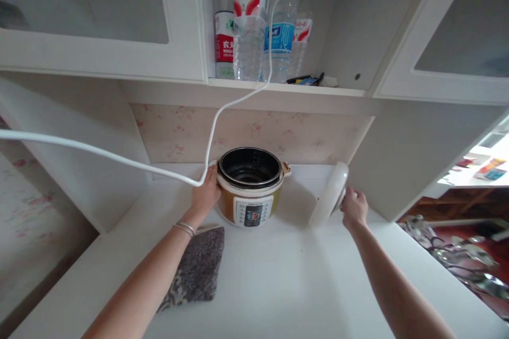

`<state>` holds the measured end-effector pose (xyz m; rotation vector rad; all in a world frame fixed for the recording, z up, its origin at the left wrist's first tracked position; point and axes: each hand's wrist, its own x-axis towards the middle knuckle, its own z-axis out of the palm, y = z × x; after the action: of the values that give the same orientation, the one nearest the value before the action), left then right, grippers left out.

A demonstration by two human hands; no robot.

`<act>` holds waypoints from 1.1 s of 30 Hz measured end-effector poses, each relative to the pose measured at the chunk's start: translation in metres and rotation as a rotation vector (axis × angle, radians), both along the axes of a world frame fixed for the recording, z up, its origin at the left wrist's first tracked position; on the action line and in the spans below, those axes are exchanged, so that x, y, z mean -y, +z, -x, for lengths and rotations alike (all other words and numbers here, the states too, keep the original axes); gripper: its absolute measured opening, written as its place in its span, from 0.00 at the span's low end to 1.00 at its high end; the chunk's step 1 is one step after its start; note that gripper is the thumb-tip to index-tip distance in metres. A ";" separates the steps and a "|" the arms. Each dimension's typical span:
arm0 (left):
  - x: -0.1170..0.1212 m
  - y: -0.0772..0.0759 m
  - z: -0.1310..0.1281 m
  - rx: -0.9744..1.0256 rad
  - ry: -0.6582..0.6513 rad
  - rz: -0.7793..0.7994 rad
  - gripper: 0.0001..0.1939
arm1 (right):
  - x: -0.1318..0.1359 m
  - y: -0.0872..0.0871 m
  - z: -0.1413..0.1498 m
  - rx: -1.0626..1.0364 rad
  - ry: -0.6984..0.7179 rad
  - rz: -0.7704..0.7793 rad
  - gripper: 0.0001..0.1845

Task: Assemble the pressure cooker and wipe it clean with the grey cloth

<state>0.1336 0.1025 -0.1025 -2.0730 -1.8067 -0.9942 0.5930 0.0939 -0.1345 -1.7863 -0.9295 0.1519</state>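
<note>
An electric pressure cooker [254, 211] stands without its lid on the white counter, its dark inner pot [249, 165] showing at the top. My left hand [207, 190] grips the cooker's left side near the rim; some of its fingers are hidden. To the right, my right hand [353, 204] is closed around the handle of the white lid [331, 193]. The lid is tilted up on edge, its lower edge at or just above the counter; I cannot tell which. Under my left forearm lies a folded grey-brown patterned cloth [201, 262].
A white cable [217, 122] hangs across the view, passing close to my left hand. Above, an open cabinet shelf [234, 83] holds several plastic bottles [250, 21]. Side panels [421, 143] bound the counter [270, 286]. Shiny metal kitchenware [457, 254] sits beyond the right edge.
</note>
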 end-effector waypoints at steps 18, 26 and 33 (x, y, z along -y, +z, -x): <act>-0.008 -0.016 0.013 -0.054 -0.070 -0.119 0.35 | 0.001 0.191 0.178 1.049 0.387 0.061 0.23; -0.010 -0.015 0.025 0.004 -0.118 -0.050 0.39 | -0.058 0.198 0.263 1.114 0.488 0.302 0.24; -0.011 -0.020 0.025 0.031 -0.095 -0.039 0.40 | -0.084 0.180 0.300 1.107 0.543 0.408 0.22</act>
<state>0.1085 0.1140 -0.1220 -2.1487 -1.7030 -1.0828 0.2931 0.1783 0.0457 -1.9075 -2.2998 -0.3820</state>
